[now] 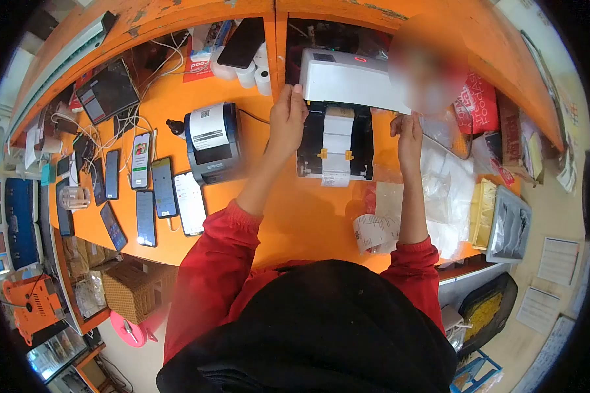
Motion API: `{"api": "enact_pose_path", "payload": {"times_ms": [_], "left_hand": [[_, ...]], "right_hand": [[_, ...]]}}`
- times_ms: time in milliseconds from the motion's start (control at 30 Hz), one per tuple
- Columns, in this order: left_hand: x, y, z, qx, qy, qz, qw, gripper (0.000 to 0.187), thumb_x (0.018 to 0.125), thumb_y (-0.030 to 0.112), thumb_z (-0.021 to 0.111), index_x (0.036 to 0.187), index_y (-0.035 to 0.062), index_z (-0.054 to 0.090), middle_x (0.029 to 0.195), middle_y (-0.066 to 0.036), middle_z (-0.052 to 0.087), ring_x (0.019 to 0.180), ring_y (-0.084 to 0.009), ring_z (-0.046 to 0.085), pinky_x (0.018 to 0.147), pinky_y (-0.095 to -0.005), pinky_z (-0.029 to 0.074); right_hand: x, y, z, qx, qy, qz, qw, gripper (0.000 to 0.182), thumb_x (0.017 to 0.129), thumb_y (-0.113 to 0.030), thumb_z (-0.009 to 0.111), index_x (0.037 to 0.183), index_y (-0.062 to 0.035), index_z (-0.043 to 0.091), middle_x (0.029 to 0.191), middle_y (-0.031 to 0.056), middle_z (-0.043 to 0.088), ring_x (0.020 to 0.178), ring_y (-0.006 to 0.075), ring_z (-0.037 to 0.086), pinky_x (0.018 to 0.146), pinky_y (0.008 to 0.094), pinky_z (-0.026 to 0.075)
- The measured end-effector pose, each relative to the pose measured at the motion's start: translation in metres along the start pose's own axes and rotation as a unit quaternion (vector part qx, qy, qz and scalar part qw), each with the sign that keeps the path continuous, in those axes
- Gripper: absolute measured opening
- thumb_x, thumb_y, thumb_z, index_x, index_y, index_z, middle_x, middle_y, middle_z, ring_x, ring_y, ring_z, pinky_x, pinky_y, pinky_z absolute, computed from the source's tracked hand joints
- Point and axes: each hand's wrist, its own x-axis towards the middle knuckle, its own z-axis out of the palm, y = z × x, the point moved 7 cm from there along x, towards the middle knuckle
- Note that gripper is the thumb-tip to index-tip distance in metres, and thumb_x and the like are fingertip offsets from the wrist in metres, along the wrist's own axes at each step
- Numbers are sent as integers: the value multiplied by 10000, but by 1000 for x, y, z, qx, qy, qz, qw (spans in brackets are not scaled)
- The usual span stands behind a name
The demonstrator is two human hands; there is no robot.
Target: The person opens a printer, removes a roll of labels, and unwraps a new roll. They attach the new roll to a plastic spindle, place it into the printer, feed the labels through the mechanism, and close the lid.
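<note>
The left hand grasps the left end of a raised, white, smooth plastic printer lid. The right hand, fingers curled, is at the lid's other end; a blurred patch covers that part, so whether it grips or only touches cannot be told. Between the hands sits the open black plastic printer body, its narrow white paper strip partly hidden under the lid. Left of the left hand stands a dark, boxy receipt printer, its paper's small print unreadable.
</note>
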Motion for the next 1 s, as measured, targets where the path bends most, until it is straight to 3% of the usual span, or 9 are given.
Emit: {"api": "enact_pose_path", "payload": {"times_ms": [133,333,433,633,767,833,867,967,1000], "left_hand": [[-1,-5,-1,-7,-6,-10,1000,352,961,312,351,754,35,410,565,-24,399,514,-97,413,471,-244,344],[-9,-1,1,-3,-6,-1,1000,369,960,370,332,774,62,411,563,10,343,501,-73,355,454,-215,292],[-7,-1,2,-3,-6,-12,1000,381,960,379,323,771,59,408,566,4,347,507,-77,360,459,-216,292],[0,0,4,-54,-10,9,998,354,966,331,337,751,55,391,608,-20,404,532,-86,435,484,-223,362],[-2,2,9,-82,-10,35,996,340,968,343,312,819,49,394,667,-40,449,609,-124,482,610,-245,407],[-3,-1,11,-99,-33,60,993,350,970,362,281,866,50,403,741,-79,517,700,-165,530,744,-282,426],[-3,-4,11,-94,-34,66,993,334,969,351,298,878,45,395,760,-75,497,727,-155,509,742,-279,418],[-4,-9,5,-51,-45,64,996,302,966,327,334,915,33,378,823,-76,456,792,-135,459,750,-270,394],[-8,-8,2,-19,-55,50,997,299,965,326,337,930,32,378,848,-83,455,803,-135,450,762,-266,388]], "right_hand": [[-12,-2,3,26,9,23,999,341,978,-302,300,922,-28,496,651,27,490,602,81,468,579,215,402],[-46,6,10,-24,-41,67,997,266,939,-248,432,1070,-30,510,719,36,525,682,101,523,649,224,436],[-58,7,18,-24,-57,80,995,242,902,-196,508,1075,-26,509,776,47,552,722,116,536,673,240,441],[-26,-36,-1,-92,43,-13,995,233,879,-169,540,1056,-21,509,932,90,582,878,151,556,759,273,444],[-7,13,1,-144,28,24,989,280,835,-190,601,1018,-1,506,994,142,576,942,248,558,810,334,438],[-3,27,17,-200,-14,27,979,330,844,-233,589,1053,7,503,1023,164,571,978,289,543,851,354,419],[0,31,26,-227,-35,28,973,356,848,-255,583,1070,11,502,1038,175,568,995,310,535,871,363,409],[9,35,53,-140,-96,-7,985,440,864,-327,545,1135,15,491,1087,204,552,1048,348,505,922,361,371],[11,45,62,-105,-146,11,984,515,871,-399,506,1181,12,477,1171,231,506,1115,360,460,957,365,338]]}}
